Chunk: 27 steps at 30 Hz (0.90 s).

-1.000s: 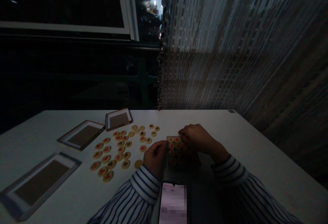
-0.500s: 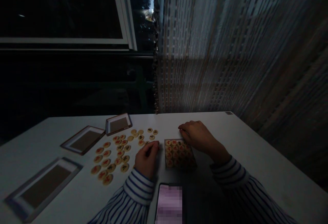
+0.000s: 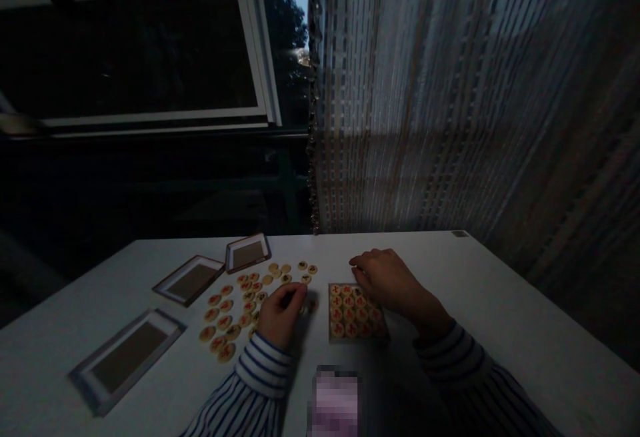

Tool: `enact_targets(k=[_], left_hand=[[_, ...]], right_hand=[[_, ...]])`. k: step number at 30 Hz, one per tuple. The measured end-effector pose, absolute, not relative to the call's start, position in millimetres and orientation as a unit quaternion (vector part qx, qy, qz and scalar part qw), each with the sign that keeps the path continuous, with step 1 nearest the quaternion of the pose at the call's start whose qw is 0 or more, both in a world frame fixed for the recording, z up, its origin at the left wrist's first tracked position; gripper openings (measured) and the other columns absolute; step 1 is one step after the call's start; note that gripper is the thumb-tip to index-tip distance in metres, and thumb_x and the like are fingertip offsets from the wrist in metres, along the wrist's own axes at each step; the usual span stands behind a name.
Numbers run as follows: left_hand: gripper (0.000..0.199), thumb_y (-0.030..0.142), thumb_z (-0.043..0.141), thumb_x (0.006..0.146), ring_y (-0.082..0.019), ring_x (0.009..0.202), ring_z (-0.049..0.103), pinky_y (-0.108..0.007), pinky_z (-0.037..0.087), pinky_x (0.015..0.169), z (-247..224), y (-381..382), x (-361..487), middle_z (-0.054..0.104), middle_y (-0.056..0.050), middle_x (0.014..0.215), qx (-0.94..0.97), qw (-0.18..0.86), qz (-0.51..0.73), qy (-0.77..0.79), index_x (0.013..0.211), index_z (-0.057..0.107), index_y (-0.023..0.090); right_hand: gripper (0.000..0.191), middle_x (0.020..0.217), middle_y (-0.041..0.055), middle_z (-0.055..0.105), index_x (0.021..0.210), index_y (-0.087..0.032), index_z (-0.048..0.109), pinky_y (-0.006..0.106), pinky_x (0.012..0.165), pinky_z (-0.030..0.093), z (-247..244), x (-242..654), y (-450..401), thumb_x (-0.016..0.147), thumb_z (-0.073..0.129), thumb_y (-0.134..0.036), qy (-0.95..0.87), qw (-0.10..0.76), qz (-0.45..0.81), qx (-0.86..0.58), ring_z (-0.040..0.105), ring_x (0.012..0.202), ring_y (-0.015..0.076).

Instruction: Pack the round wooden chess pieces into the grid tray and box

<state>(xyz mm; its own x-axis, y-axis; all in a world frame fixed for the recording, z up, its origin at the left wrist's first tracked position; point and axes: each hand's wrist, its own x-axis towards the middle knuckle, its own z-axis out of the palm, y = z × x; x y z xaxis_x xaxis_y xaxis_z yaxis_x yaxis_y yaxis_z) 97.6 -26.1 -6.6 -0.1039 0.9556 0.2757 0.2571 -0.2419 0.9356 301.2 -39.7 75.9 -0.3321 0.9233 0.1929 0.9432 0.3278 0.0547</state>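
My left hand (image 3: 280, 312) is closed over the right side of a spread of loose round xiangqi pieces (image 3: 225, 322). Its thumb and forefinger meet in a pinch; whatever might be between them is hidden. A couple of shadowed pieces lie just right of the fingers. Beside it, a shallow square box (image 3: 359, 340) holds rows of xiangqi pieces (image 3: 350, 314), mostly with red characters. My right hand (image 3: 387, 280) hovers or rests at the box's far right corner, palm down, fingers loosely stretched to the left, thumb apart. I see nothing in it.
Three framed, shallow trays or lids stand at left: a near one (image 3: 127, 357), a middle one (image 3: 190, 280) and a far one (image 3: 249, 252). A phone with a blurred screen (image 3: 336, 400) lies at the front of the white table (image 3: 465, 337). A string curtain (image 3: 390, 124) hangs behind.
My left hand has moved left, away from the box and over the loose pieces. My right hand stays by the box corner. The whole view has shifted slightly.
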Motion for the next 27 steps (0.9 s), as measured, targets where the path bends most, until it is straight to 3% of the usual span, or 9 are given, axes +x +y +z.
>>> enact_targets(k=[3,8,18,22,27], left_hand=[[0.026,0.039,0.056,0.067,-0.016,0.062,0.059,-0.026,0.047,0.060,3.6,-30.1,90.9,0.065,-0.004,0.065,0.631,0.344,0.477,0.506,0.071,0.063,0.015],[0.022,0.036,0.054,0.069,-0.016,0.066,0.059,-0.027,0.047,0.065,17.7,-29.4,69.6,0.065,-0.004,0.066,0.708,0.293,0.428,0.479,0.067,0.065,0.016],[0.023,0.040,0.057,0.062,-0.019,0.069,0.061,-0.029,0.048,0.066,20.8,-3.1,-12.9,0.068,-0.003,0.068,0.613,0.251,0.483,0.572,0.068,0.065,0.019],[0.025,0.040,0.055,0.063,-0.020,0.069,0.062,-0.028,0.048,0.065,12.9,2.5,-44.7,0.068,-0.003,0.070,0.599,0.178,0.465,0.627,0.070,0.065,0.019],[0.029,0.035,0.045,0.071,-0.021,0.080,0.061,-0.030,0.046,0.072,0.0,9.8,-73.2,0.067,-0.006,0.087,0.633,0.077,0.395,0.662,0.086,0.064,0.018]], right_hand=[[0.031,0.089,0.0080,0.063,0.098,-0.019,0.059,0.031,0.073,0.032,73.2,300.7,-38.7,0.085,0.032,-0.027,-0.817,0.073,-0.082,-0.566,0.054,0.086,0.0193],[0.032,0.090,0.0080,0.063,0.101,-0.020,0.058,0.032,0.073,0.032,65.4,296.4,-35.4,0.086,0.031,-0.026,-0.821,0.067,-0.095,-0.559,0.055,0.086,0.0194],[0.028,0.085,0.0062,0.064,0.095,-0.021,0.060,0.030,0.072,0.035,54.2,285.7,-32.9,0.083,0.035,-0.024,-0.843,0.069,-0.067,-0.530,0.055,0.082,0.0183],[0.027,0.076,0.0040,0.063,0.081,-0.022,0.061,0.029,0.067,0.036,47.1,280.1,-27.9,0.084,0.034,-0.024,-0.851,0.053,-0.065,-0.519,0.056,0.073,0.0172],[0.026,0.082,0.0036,0.064,0.085,-0.023,0.062,0.029,0.067,0.038,52.6,263.2,-21.0,0.082,0.036,-0.023,-0.858,0.037,-0.049,-0.510,0.057,0.075,0.0175]])
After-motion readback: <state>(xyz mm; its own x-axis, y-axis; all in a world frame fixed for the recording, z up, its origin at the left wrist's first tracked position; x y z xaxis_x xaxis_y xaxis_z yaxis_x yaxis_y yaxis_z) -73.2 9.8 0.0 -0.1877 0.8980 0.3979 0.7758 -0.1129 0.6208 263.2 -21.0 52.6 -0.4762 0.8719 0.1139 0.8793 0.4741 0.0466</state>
